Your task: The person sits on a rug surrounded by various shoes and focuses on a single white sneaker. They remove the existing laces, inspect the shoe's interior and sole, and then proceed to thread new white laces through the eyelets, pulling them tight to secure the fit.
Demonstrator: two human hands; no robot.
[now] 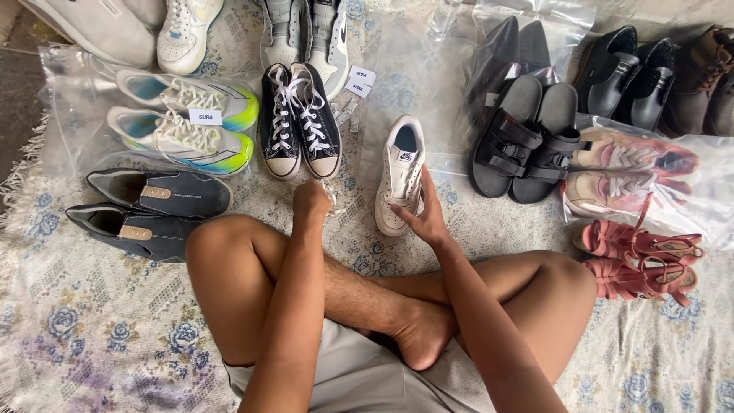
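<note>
my right hand (425, 218) cupped the side of a white sneaker (401, 174) lying on the flowered rug (92, 321), my left hand (312, 200) was bunched on loose lace or plastic, and the smooth, stiff-soled shoe looked light, best gripped mid-body, beside black canvas high-tops (300, 121).

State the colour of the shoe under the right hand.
The shoe is white, with a dark insole; the right hand grips its side. Head view shows it best.
</note>
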